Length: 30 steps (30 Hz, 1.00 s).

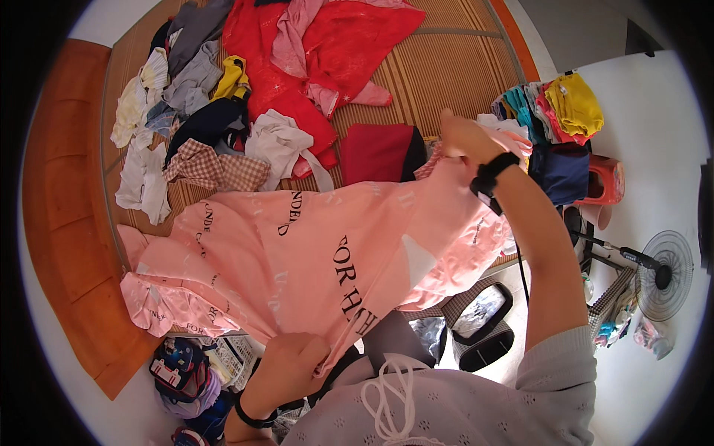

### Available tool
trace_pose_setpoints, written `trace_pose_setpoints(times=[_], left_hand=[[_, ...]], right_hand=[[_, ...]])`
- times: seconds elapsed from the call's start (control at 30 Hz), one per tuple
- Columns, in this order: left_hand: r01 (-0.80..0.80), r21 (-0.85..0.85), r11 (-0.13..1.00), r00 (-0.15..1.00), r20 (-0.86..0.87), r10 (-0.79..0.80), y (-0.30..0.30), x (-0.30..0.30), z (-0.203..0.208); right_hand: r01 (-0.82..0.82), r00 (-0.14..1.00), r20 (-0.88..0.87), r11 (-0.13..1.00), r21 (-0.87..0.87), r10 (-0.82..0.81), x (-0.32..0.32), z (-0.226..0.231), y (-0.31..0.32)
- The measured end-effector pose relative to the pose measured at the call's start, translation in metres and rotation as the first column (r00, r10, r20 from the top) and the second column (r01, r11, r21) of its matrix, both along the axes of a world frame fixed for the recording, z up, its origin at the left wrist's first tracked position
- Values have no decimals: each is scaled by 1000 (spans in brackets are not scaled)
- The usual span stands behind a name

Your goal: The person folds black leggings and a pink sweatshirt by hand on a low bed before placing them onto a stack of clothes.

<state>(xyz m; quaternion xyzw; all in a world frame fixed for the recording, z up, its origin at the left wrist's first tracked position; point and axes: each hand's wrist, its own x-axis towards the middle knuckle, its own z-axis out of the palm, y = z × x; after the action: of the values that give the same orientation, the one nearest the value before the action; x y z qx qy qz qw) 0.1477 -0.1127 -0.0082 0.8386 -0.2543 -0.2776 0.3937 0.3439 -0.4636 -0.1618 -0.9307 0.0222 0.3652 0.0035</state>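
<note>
A large pink cloth (297, 253) with black and white lettering spreads across the front of the bed, looking like bedding or a big garment; I cannot tell which. Its near edge is pinched in my left hand (286, 368), low in front of my body. Farther off and to the right, my right hand (465, 140) grips the cloth's far corner and lifts it, so the fabric slopes between both hands. Part of the right hand's grip is hidden by the cloth. Just beyond the cloth lies a folded dark red and black garment (378, 152).
Loose clothes (197, 97) heap at the far left, beside a red garment (327, 59) on the striped mat (446, 67). Folded clothes (573, 104) stack at the right, near a red stool (608, 178) and a fan (662, 275). An orange headboard (67, 215) borders the left.
</note>
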Motion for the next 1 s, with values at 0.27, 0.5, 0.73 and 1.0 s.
trace_pose_setpoints(times=[0.27,0.5,0.73,1.0], left_hand=[[-49,69,996,992,121,40,0,-3,-5],[-150,182,972,909,412,64,1,11,-4],[-174,179,968,800,600,33,14,-22,-35],[-440,237,866,715,677,177,42,-23,-49]], right_hand=[[392,796,430,904,169,-425,-45,6,-103],[166,429,700,811,560,-571,-118,36,-144],[344,415,531,668,660,-739,-329,-6,-87],[-176,-83,-581,-562,808,-809,-336,47,-135]])
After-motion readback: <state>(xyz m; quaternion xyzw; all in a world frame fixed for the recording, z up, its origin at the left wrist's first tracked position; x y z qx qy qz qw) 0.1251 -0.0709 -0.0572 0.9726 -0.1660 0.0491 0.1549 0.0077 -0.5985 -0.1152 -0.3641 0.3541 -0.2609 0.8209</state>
